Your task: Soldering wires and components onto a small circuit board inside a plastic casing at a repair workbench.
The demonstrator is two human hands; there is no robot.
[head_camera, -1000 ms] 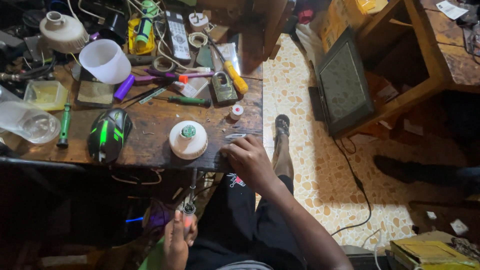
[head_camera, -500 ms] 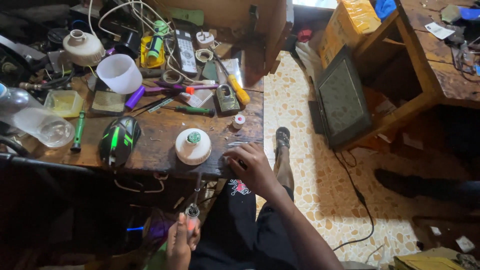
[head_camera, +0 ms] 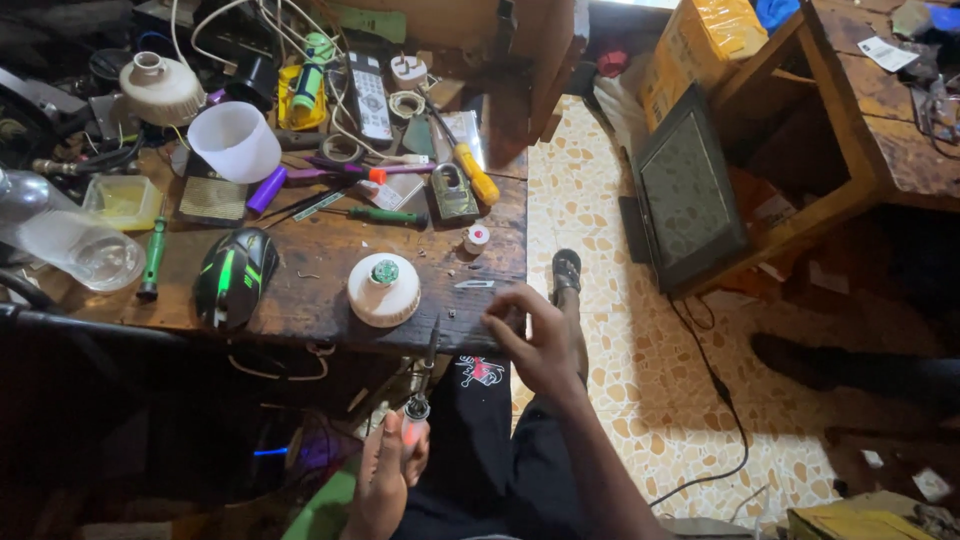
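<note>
we noted a slim tool below the table's front edge, its dark tip up and its handle pinched in the left hand, fingers closed round it. the right hand lay at the table edge, fingers loosely curled, fingertips near a small metal piece; whether they touched the wood, we could not tell. just left stood a white cap, then a black-green mouse. a yellow screwdriver lay further back.
</note>
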